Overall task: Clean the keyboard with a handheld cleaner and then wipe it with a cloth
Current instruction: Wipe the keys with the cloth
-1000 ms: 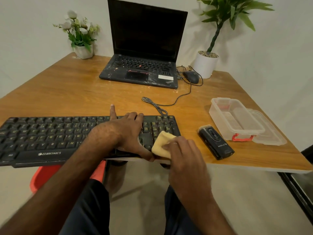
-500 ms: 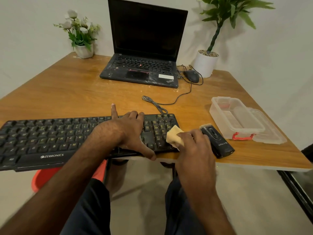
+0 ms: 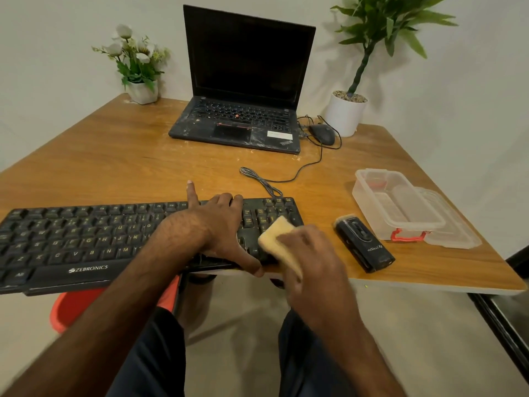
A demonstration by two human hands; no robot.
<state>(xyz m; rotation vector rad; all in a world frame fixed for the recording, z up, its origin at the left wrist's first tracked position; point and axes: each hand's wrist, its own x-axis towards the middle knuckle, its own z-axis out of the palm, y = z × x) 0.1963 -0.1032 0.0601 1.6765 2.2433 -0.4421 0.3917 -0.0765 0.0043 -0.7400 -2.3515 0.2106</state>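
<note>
Desk scene: a person's L hand (image 3: 217,224) lies palm-down across the right part of a black keyboard (image 3: 86,242). The index is straight & reaches past the far edge onto the table (image 3: 128,156); other fingers are bent on the top keys, thumb at the near edge, nothing held. R hand (image 3: 312,259), blurred, grips a yellow cloth (image 3: 276,239) & presses it on the keypad at the keyboard's right end. Keyboard sits along the near table edge, left part overhanging. Black cleaner (image 3: 363,243) lies flat just right of the keyboard, untouched, btwn it & a clear box (image 3: 372,196) w/ its lid (image 3: 455,236) beside. At back: open laptop (image 3: 243,67), screen dark; mouse (image 3: 322,134); flowers (image 3: 134,58); plant (image 3: 380,24). A red item (image 3: 71,310) shows below the table.
</note>
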